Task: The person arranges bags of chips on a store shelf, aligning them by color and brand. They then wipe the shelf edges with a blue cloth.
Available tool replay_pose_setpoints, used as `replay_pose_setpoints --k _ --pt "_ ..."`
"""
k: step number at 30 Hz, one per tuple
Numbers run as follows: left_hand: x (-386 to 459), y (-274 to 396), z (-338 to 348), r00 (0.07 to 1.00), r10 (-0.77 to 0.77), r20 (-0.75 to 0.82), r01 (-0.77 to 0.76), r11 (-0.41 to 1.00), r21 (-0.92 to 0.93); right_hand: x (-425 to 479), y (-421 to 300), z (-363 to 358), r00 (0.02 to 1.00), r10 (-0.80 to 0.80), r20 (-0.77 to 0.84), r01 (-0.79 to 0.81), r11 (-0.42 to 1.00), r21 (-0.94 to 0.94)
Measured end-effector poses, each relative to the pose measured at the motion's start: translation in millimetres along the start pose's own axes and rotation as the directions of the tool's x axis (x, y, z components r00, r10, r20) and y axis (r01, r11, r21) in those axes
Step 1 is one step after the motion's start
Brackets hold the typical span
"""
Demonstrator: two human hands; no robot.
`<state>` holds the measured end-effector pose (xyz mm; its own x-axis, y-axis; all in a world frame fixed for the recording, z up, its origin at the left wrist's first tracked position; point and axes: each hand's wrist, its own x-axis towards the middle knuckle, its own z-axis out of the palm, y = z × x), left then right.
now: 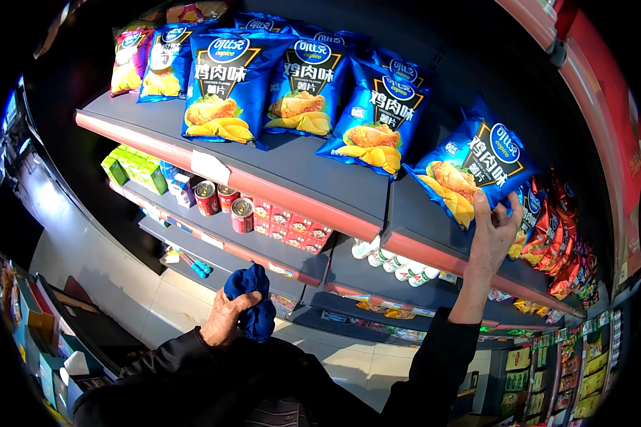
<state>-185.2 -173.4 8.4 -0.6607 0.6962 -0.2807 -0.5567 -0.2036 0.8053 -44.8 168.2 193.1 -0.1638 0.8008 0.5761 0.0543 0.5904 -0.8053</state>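
Note:
A bunched dark blue cloth (257, 305) is clasped in my left hand (225, 316), held low in front of my body. My right hand (492, 235) reaches up to the top shelf and grips the lower right edge of a blue bag of Copico potato chips (473, 160), thumb in front. That bag leans at a tilt on the grey shelf board (320, 165). To its left stand more blue chip bags, among them a nearer one (379, 120), a middle one (305, 88) and a wide one (227, 88). Some fingers of the right hand are hidden behind the bag.
Red chip bags (545, 229) stand right of my right hand. A red shelf edge (294, 197) runs along the front. Lower shelves hold red cans (242, 215), green cartons (139, 168) and white bottles (395, 262). A red post (598, 96) rises at the right.

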Motion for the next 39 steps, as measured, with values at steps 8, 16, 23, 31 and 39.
replay_pose_setpoints --k 8,16,23,31,39 --pt "9 16 -17 1.0 -0.017 0.024 0.018 0.999 -0.05 -6 -2 17 0.998 -0.024 -0.05 0.03 0.994 0.109" --pt "18 16 -28 0.998 -0.064 -0.011 0.065 0.997 0.039 -31 -17 41 0.995 -0.009 0.098 -0.016 0.969 0.248" --pt "21 19 -32 0.998 -0.058 -0.015 0.058 0.998 0.002 -40 -24 59 0.983 -0.006 0.184 -0.049 0.955 0.293" --pt "23 15 -42 0.996 0.003 -0.087 0.002 0.999 0.054 -42 -14 64 0.972 -0.073 0.224 -0.001 0.95 0.311" --pt "32 12 -45 0.999 -0.03 -0.039 0.032 0.998 0.056 -26 2 31 0.995 0.074 0.064 -0.088 0.964 0.249"
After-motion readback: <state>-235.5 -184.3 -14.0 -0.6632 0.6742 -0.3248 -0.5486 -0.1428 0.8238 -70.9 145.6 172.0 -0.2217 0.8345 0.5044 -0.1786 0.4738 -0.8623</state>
